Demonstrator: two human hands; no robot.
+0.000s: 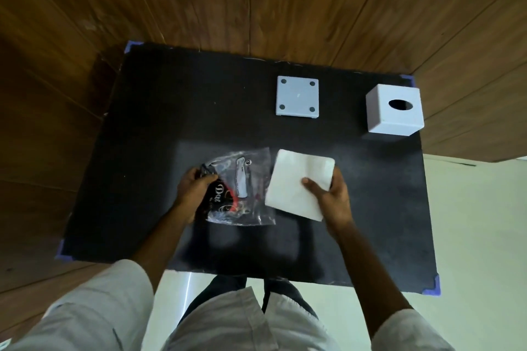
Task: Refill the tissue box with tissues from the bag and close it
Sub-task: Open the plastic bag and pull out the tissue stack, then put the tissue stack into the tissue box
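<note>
A clear plastic bag [245, 188] with black and red print lies crumpled near the middle of the black table [171, 111]. My left hand [194, 188] grips its left end. My right hand [332, 194] holds a white square stack of tissues [296, 182] just to the right of the bag, thumb on top, the stack outside the bag. The white cube-shaped tissue box [395, 110] stands at the far right, its oval opening facing up and to the right. Its flat square base panel [297, 96], with round pads at its corners, lies separately at the back centre.
The table has purple corner guards [433, 288] and stands against wooden wall panels [256, 0]. Pale floor shows to the right and below. My trousers and shirt sleeves fill the bottom of the view.
</note>
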